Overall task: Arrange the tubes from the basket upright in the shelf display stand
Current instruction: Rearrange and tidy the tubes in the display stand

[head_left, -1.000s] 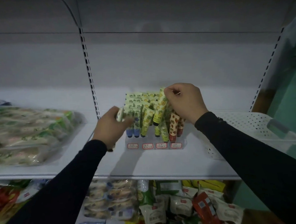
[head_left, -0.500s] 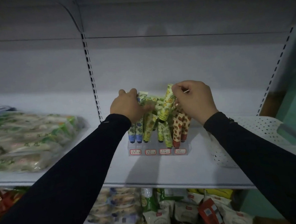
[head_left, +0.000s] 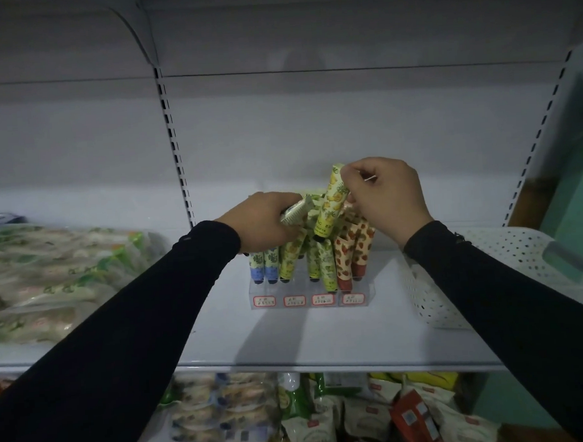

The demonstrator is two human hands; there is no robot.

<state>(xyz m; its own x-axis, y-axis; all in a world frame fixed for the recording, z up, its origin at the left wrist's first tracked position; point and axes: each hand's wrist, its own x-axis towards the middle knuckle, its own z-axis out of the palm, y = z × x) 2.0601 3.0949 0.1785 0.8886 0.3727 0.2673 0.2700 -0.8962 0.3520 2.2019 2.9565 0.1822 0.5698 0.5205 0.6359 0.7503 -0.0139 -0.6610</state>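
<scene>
White shop shelf point(head_left: 194, 336) fills mid frame, grey back panel behind. Right hand point(head_left: 386, 198), centre-right, pinches the top of a yellow tube point(head_left: 331, 203) w/ curled fingers; tube hangs cap-down, slightly tilted, just above the stand's middle slots. Left hand point(head_left: 264, 222), centre, fingers curled round a pale tube point(head_left: 296, 213) lying nearly sideways, tip toward the yellow one. Both arms in black sleeves.

Below the hands: clear display stand point(head_left: 310, 300) w/ four red-edged labels along the front. Tubes stand cap-down in it: blue-bottomed pair point(head_left: 264, 268) at left, green ones point(head_left: 318, 263) in the middle, strawberry-print ones point(head_left: 350, 258) at right; some lean.

White perforated basket point(head_left: 491, 270) just beside the stand, right of frame; contents hidden by the right arm. Bagged goods point(head_left: 47, 276) at left of frame, same shelf. More packets point(head_left: 329, 420) on the shelf below, bottom centre.
</scene>
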